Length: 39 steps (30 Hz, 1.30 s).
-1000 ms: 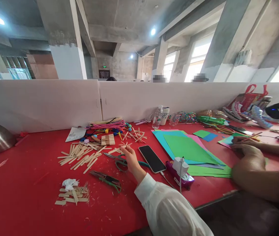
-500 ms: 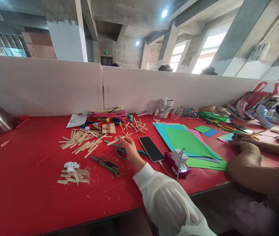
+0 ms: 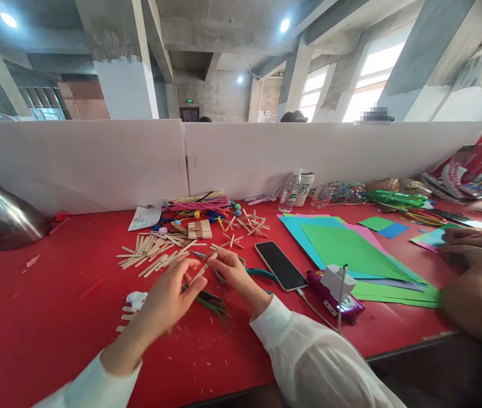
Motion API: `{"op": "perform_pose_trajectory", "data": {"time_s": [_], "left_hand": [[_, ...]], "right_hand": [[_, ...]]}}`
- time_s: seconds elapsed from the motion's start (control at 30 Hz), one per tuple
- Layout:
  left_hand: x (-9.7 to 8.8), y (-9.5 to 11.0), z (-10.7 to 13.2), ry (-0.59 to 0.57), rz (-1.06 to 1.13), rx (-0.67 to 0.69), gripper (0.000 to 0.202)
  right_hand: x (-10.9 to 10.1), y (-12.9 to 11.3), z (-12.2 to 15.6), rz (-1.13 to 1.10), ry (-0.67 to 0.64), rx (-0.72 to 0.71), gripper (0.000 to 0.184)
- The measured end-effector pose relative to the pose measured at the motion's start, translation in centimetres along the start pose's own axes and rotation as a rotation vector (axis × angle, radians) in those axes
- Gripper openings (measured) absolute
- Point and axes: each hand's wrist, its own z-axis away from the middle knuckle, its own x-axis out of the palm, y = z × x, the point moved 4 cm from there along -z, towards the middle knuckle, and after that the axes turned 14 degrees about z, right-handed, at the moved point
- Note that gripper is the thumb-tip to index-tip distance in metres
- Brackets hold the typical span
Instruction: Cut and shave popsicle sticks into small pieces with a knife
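My left hand (image 3: 168, 297) and my right hand (image 3: 233, 273) meet over the red table (image 3: 45, 317), each pinching one end of a wooden craft stick (image 3: 200, 271). Under them lie green-handled scissors (image 3: 247, 272) and green-handled pliers (image 3: 210, 301). A loose pile of wooden sticks (image 3: 151, 255) lies just beyond my left hand. A black phone (image 3: 280, 265) rests to the right of my right hand. Both my sleeves are white.
Coloured paper sheets (image 3: 342, 249), a purple device (image 3: 335, 292) with a cable, pipe cleaners (image 3: 200, 203), a bottle (image 3: 290, 191) and a steel kettle (image 3: 5, 212) are about. Another person's arms (image 3: 476, 277) rest at the right. White partitions (image 3: 96, 161) close the far side.
My left hand has come into view and taken the other end of the stick held by my right hand. The view shifted left and slightly down.
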Motion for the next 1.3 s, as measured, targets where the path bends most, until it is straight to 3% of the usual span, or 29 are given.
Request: {"op": "perform_pose_trajectory", "data": {"time_s": [0.2,0.3,0.4,0.47,0.57,0.7,0.87,0.97,1.07,1.17,1.3], "left_hand": [[-0.7,-1.8,-2.9,-0.186,0.153,-0.118,0.023],[-1.2,-3.3,-3.2,-0.104,0.276,-0.11,0.025],[-2.2,-4.2,-3.1,0.056,0.381,-0.085,0.023],[-2.8,-4.5,-3.2,0.143,0.411,-0.07,0.022],[-3.4,-4.7,-3.2,0.213,0.447,-0.052,0.021],[-3.4,-4.5,-3.1,0.238,0.473,-0.033,0.019],[-2.8,-3.9,-2.7,0.226,0.483,-0.049,0.016],[-2.6,-3.6,-2.5,0.223,0.493,-0.08,0.017],[-2.3,-3.6,-2.3,0.215,0.533,-0.109,0.019],[-1.4,-4.1,-2.1,0.226,0.632,-0.169,0.018],[-0.2,-4.8,-2.0,0.258,0.707,-0.219,0.025]], "right_hand": [[1.6,0.2,0.2,0.143,-0.096,-0.049,0.041],[1.8,0.3,0.5,0.254,-0.083,-0.02,0.037],[2.3,-0.4,0.9,0.451,-0.121,-0.009,0.028],[3.1,-0.9,1.3,0.881,-0.296,-0.025,0.034],[3.7,-1.4,1.7,1.156,-0.482,-0.005,0.027],[2.8,-1.4,1.7,1.216,-0.438,0.076,0.02],[1.8,-0.4,1.8,1.278,-0.402,0.165,0.028],[1.4,-0.4,1.6,1.119,-0.308,0.181,0.014],[0.9,-0.7,1.5,0.593,-0.126,0.289,0.017],[1.7,-0.3,2.0,0.123,-0.086,0.492,0.026],[3.2,-0.3,2.3,-0.029,-0.08,0.47,0.034]]}}
